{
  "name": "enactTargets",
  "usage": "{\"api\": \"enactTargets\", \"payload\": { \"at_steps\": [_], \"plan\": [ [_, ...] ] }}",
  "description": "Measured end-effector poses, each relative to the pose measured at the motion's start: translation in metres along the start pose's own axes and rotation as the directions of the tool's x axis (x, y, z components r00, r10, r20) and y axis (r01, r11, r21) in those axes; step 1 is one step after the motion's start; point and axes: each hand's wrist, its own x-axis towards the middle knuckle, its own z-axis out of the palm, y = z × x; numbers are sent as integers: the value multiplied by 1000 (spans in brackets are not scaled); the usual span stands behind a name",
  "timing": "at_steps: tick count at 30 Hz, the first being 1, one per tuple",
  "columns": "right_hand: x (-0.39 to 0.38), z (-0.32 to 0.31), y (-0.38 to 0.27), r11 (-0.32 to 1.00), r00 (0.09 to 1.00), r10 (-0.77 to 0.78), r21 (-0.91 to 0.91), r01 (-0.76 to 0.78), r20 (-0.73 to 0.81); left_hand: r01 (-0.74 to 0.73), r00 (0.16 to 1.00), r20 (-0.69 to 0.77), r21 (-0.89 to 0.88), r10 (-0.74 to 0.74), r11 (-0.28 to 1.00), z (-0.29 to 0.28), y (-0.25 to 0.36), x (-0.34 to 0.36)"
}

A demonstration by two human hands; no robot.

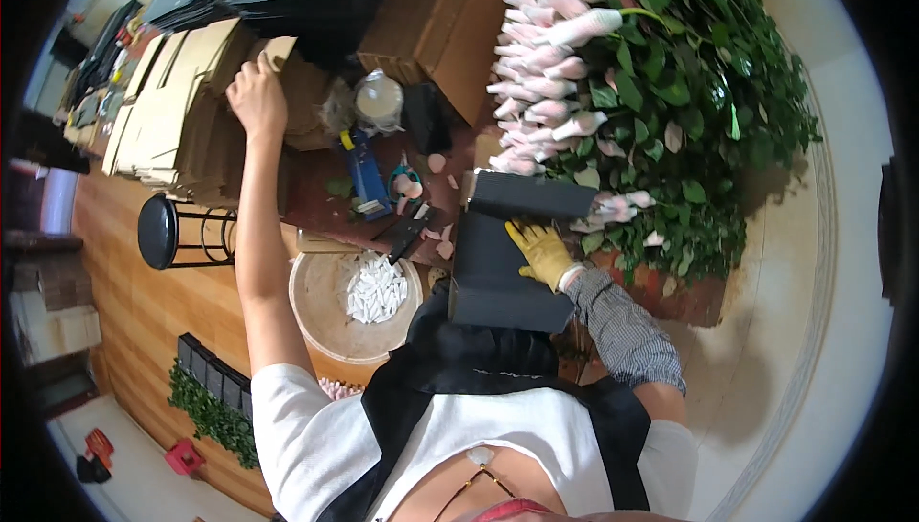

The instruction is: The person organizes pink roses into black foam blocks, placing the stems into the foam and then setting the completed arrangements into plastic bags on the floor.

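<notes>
My bare left hand [258,96] reaches out to the far left, its fingers closed on the edge of a brown cardboard piece [280,50]. Beside it stands a thick stack of folded cardboard [182,105]. My right hand [544,254], in a yellow glove with a checked sleeve above it, lies with fingers spread on a black box [507,287] in front of me. The box has a raised flap along its far side. Right of it lies a large pile of roses [555,53], their pale pink heads in white netting and their leafy stems pointing right.
On the dark red table lie a blue-and-white box [364,175], teal-handled scissors [404,177], a plastic-wrapped roll [379,101] and loose petals. Below the table edge stands a round tub [321,330] with white tubes in it. A black-topped stool [159,232] is at left.
</notes>
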Motion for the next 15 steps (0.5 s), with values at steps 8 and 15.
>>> {"api": "enactTargets", "payload": {
  "at_steps": [8, 15],
  "plan": [
    [4, 6, 3, 999, 996, -20, 41, 24, -89, -69, 925, -373, -340, -67, 938, -88, -32, -18],
    [9, 31, 19, 997, 1000, 11, 77, -10, -18, 846, 242, 662, -502, 709, 180, -145, 100, -184]
  ]
}}
